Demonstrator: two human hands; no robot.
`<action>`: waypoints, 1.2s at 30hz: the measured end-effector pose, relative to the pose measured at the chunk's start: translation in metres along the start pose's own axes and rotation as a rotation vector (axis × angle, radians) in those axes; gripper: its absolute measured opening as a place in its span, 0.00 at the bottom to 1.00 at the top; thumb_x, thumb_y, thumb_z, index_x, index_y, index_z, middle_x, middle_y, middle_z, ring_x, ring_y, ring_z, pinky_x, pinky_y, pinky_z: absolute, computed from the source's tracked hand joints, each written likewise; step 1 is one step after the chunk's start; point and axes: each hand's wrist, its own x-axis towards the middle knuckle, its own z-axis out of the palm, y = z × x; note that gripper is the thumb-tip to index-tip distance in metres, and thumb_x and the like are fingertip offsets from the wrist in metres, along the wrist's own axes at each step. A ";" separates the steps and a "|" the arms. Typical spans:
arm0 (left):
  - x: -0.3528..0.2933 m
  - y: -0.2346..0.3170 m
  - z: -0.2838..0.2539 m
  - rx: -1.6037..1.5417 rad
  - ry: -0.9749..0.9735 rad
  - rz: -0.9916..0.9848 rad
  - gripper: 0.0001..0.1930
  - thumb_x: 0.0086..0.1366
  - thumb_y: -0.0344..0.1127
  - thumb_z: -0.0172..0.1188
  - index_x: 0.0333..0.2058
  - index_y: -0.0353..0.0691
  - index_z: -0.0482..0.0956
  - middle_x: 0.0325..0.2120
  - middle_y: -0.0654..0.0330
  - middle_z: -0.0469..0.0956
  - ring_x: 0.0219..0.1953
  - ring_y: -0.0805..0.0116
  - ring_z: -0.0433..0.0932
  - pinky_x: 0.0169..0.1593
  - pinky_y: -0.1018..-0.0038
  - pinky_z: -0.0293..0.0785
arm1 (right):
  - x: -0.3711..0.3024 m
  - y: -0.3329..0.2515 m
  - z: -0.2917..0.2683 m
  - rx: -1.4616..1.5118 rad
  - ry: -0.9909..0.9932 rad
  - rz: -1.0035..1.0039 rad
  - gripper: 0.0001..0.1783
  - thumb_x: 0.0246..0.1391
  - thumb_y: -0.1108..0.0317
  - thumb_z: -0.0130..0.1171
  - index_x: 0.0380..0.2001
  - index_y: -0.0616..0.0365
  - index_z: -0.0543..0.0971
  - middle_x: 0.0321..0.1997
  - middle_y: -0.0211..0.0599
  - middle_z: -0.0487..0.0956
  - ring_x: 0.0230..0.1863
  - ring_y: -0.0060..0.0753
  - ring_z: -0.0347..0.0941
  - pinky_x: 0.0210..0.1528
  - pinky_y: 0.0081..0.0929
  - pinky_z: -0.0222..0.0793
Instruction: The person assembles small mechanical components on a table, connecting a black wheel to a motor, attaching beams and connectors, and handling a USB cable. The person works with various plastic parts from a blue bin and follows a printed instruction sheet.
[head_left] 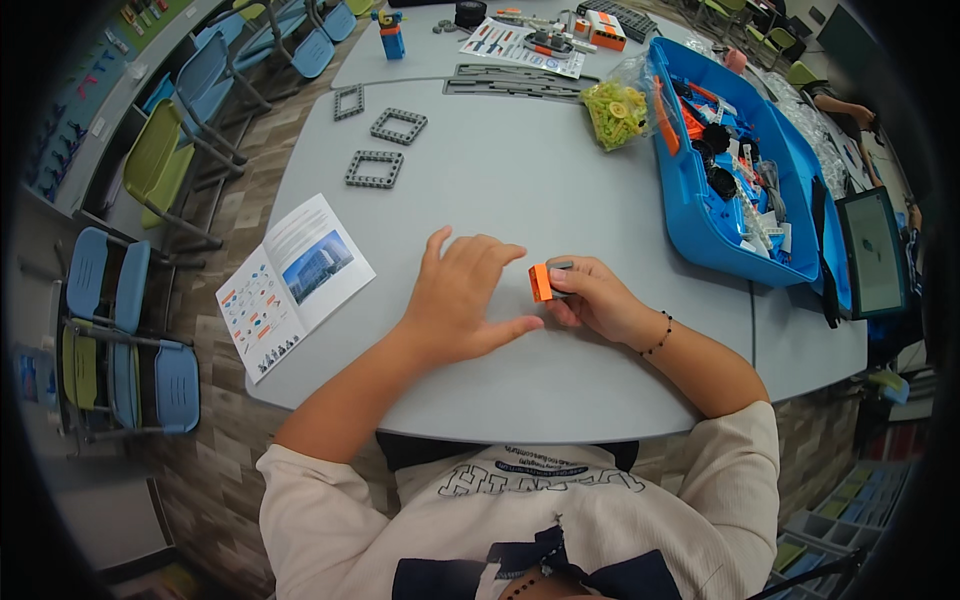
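Note:
Over the near middle of the table, my right hand (600, 298) pinches a small orange and grey building-brick piece (541, 283) between thumb and fingers. The orange part faces left, and the grey part shows beside my thumb. Just left of it, my left hand (462, 295) holds nothing, its fingers spread and its thumb stretched toward the piece without clearly touching it. To the left of that hand lies an open instruction booklet (345, 268) with pictures of parts and a building.
Grey rectangular frames (375, 169) lie at the left. A blue bin (680, 225) of mixed parts stands at the right, beside a bag of yellow-green pieces (614, 112). Long grey beams (510, 82), a printed sheet (500, 45) and a small blue-orange model (391, 40) are farther back.

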 end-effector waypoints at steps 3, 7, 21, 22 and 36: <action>-0.002 0.008 0.006 -0.066 0.013 0.049 0.24 0.52 0.52 0.67 0.39 0.41 0.74 0.34 0.62 0.73 0.39 0.64 0.73 0.59 0.53 0.53 | 0.000 0.006 0.008 -0.019 -0.004 0.020 0.14 0.60 0.56 0.51 0.35 0.56 0.75 0.23 0.23 0.71 0.21 0.12 0.62 0.23 0.11 0.56; -0.005 0.011 0.006 -0.124 0.015 0.040 0.22 0.53 0.51 0.67 0.37 0.41 0.74 0.29 0.64 0.75 0.33 0.67 0.74 0.58 0.53 0.54 | 0.000 0.013 0.015 0.085 -0.077 0.041 0.16 0.61 0.54 0.50 0.37 0.56 0.75 0.22 0.21 0.69 0.21 0.13 0.59 0.23 0.14 0.54; -0.010 0.016 0.001 -0.242 0.054 0.068 0.20 0.50 0.44 0.70 0.35 0.39 0.74 0.26 0.63 0.75 0.25 0.67 0.73 0.54 0.57 0.64 | -0.005 0.010 0.028 -0.011 -0.122 0.029 0.23 0.62 0.48 0.47 0.37 0.59 0.75 0.18 0.20 0.65 0.19 0.11 0.55 0.21 0.13 0.50; -0.010 0.015 -0.002 -0.204 0.029 0.081 0.20 0.50 0.44 0.70 0.35 0.39 0.74 0.26 0.63 0.75 0.25 0.67 0.73 0.54 0.57 0.64 | -0.005 0.009 0.028 -0.028 -0.119 0.033 0.23 0.62 0.47 0.47 0.37 0.59 0.76 0.18 0.20 0.65 0.19 0.10 0.55 0.21 0.13 0.50; -0.008 0.018 -0.012 -0.302 0.057 0.187 0.19 0.54 0.47 0.67 0.34 0.38 0.74 0.25 0.61 0.73 0.27 0.66 0.73 0.61 0.57 0.59 | -0.024 -0.001 0.046 -0.115 -0.081 -0.066 0.21 0.63 0.51 0.48 0.30 0.59 0.75 0.19 0.25 0.69 0.19 0.14 0.57 0.21 0.16 0.52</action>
